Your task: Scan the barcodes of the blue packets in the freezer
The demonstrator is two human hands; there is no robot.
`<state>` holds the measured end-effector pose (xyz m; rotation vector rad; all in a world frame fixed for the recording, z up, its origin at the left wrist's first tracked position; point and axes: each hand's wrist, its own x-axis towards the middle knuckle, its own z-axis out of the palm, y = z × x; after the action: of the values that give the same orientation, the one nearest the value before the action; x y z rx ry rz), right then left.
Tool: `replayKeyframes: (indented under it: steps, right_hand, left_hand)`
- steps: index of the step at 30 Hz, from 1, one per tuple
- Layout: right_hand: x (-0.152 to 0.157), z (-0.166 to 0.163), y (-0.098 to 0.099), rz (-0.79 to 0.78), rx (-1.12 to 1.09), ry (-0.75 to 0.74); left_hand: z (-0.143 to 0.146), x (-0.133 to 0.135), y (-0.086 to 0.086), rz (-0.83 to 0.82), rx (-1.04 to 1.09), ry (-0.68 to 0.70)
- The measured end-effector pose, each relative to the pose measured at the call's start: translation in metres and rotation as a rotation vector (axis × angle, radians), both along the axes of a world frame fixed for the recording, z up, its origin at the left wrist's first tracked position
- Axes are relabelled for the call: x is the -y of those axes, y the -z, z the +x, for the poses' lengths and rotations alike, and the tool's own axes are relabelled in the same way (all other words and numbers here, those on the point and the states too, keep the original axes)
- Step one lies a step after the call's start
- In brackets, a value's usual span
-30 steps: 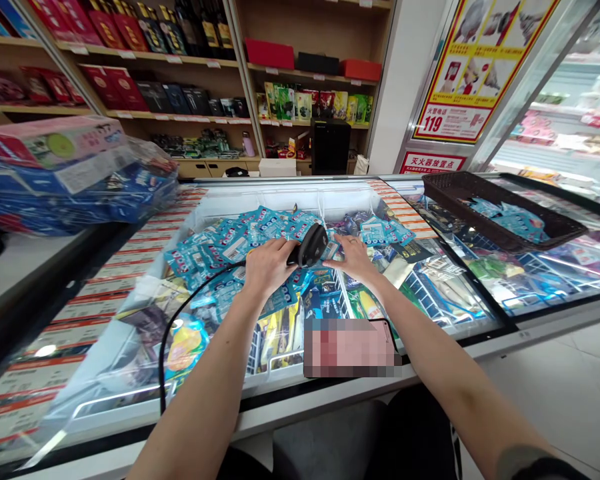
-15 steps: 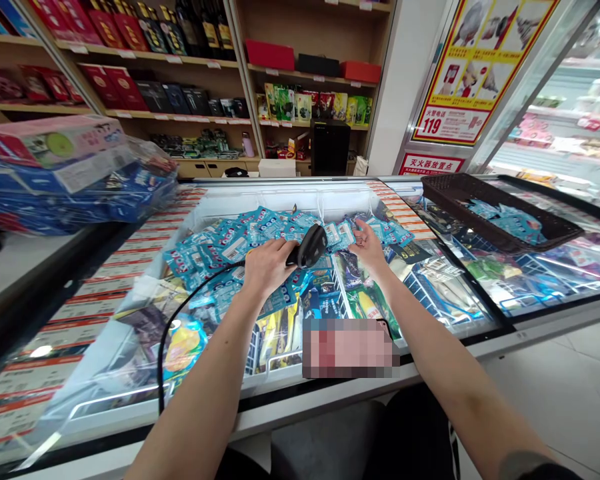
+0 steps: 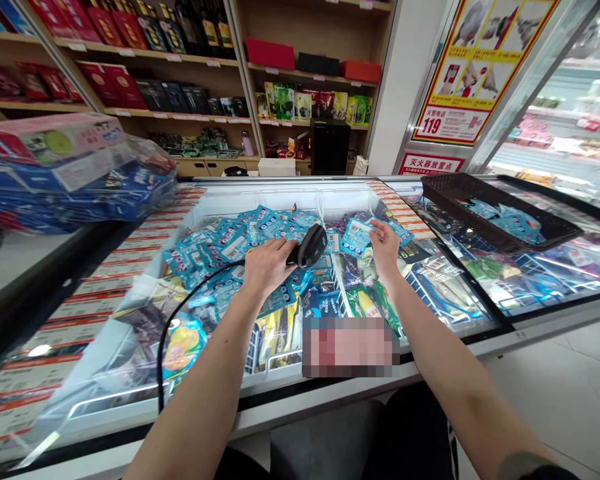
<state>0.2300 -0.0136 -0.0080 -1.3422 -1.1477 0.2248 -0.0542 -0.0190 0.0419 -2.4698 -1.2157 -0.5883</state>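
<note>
My left hand [image 3: 269, 267] is wrapped round the handle of a black barcode scanner [image 3: 312, 246], whose head points to the right. Its cable runs down and left past my forearm. To the right, my right hand [image 3: 385, 243] pinches the edge of a light-blue packet [image 3: 356, 237] with a white label facing up. Many similar blue packets [image 3: 235, 248] lie in a heap on the glass around and beyond the scanner. Scanner and held packet are apart, a small gap between them.
Under the glass of the freezer [image 3: 280, 393], bagged foods sit in wire baskets. A brown basket [image 3: 555, 239] with blue packets stands on the right. Plastic-wrapped boxes [image 3: 75, 167] are stacked at left. A pixelated flat object [image 3: 350, 347] lies at the front edge. Shelves stand behind.
My right hand has closed on a blue packet and lifted it, shifting slightly right and turning its labelled side up. My left hand and the scanner have stayed in place.
</note>
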Motion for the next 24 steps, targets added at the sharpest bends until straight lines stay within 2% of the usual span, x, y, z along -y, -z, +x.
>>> replayKeyframes:
  steps: [6,12,17,24]
  right_hand:
    - [0.011,-0.0028,-0.0025,-0.014,0.14,0.089]
    - [0.0085,0.0045,-0.0043,-0.067,0.258,0.155]
    - [0.0062,0.004,-0.0049,-0.106,0.271,0.095]
    - [0.005,0.0035,-0.0027,-0.077,0.213,-0.005]
  left_hand:
    - [0.0004,-0.0001,-0.0001,0.0,-0.007,-0.01]
    - [-0.0002,-0.0012,0.0003,-0.006,0.0,0.006]
    - [-0.0004,-0.0003,-0.0002,-0.005,0.001,0.002]
    - [-0.0001,0.0002,-0.0001,-0.022,0.006,0.032]
